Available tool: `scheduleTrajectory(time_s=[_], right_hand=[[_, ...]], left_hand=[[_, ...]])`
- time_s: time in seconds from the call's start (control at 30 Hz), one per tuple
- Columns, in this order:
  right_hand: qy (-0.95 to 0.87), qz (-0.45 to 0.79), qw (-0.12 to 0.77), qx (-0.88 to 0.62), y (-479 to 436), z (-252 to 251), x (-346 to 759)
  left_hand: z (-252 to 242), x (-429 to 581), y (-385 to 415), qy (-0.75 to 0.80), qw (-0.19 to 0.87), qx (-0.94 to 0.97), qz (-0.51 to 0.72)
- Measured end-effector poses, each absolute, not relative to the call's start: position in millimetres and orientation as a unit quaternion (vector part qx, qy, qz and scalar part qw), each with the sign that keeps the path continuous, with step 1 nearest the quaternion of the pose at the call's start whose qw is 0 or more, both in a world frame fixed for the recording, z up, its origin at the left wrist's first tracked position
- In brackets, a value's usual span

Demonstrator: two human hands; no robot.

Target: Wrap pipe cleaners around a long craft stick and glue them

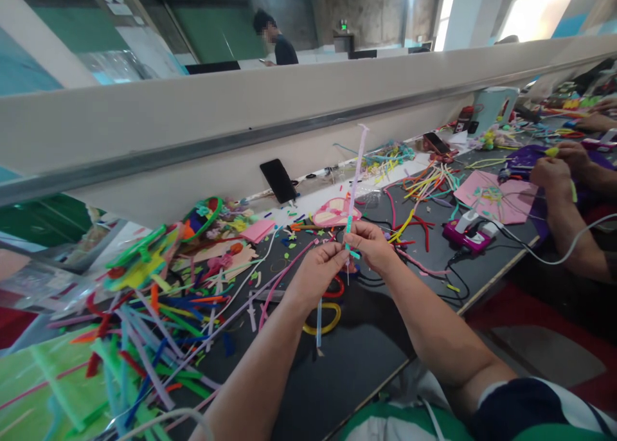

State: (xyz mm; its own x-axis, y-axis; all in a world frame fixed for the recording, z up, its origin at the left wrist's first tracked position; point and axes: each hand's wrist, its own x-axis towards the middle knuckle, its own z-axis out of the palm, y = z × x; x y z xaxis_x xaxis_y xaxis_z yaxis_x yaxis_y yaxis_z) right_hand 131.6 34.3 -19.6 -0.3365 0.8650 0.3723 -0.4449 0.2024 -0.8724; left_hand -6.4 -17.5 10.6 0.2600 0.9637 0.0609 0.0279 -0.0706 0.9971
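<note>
A lilac stem point(355, 177) is being held upright above the tabletop point(347, 364). It is being pinched low down by the fingers of the left hand point(315, 270) and the right hand point(372, 245), which are closed together around a teal piece point(349, 225) on it. A pink heart point(332, 213) is lying just behind, coloured stems point(144, 338) are heaped to the left, and a co-worker's hands point(554, 171) are being kept well apart at the right.

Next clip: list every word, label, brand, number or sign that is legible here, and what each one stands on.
No text in this frame can be read.
The green lit sign at the back of the hall: too small to read.
The sheets pinned up at upper left: blurred.
The black phone: screen dark, nothing shown.
The lilac pipe cleaner pinched by the left hand and right hand: no print.
</note>
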Motion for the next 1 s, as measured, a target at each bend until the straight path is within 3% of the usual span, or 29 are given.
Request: scheduleTrajectory(time_s=[0.27, 0.37, 0.47, 0.67, 0.87, 1.0], right_hand=[[-0.643, 0.353, 0.581, -0.351, 39.7, -21.4, 124.8], [-0.643, 0.297, 0.597, -0.376, 39.6, -23.7, 120.3], [-0.614, 0.397, 0.596, -0.333, 38.5, -23.2, 120.6], [-0.508, 0.678, 0.515, -0.132, 37.2, -19.4, 133.2], [-0.486, 0.69, 0.521, -0.13, 36.4, -15.3, 138.0], [-0.502, 0.692, 0.507, -0.111, 36.3, -15.0, 136.6]], left_hand=[[-8.1, -2.8, -15.6, 0.527, 0.176, 0.726, 0.406], [-11.8, -2.9, -13.8, 0.528, 0.114, 0.738, 0.405], [-1.2, -9.2, -13.1, 0.519, 0.173, 0.728, 0.413], [22.1, -17.8, -18.8, 0.422, 0.48, 0.663, 0.39], [18.2, -11.8, -22.0, 0.362, 0.636, 0.548, 0.405], [14.4, -11.9, -20.7, 0.36, 0.664, 0.516, 0.402]])
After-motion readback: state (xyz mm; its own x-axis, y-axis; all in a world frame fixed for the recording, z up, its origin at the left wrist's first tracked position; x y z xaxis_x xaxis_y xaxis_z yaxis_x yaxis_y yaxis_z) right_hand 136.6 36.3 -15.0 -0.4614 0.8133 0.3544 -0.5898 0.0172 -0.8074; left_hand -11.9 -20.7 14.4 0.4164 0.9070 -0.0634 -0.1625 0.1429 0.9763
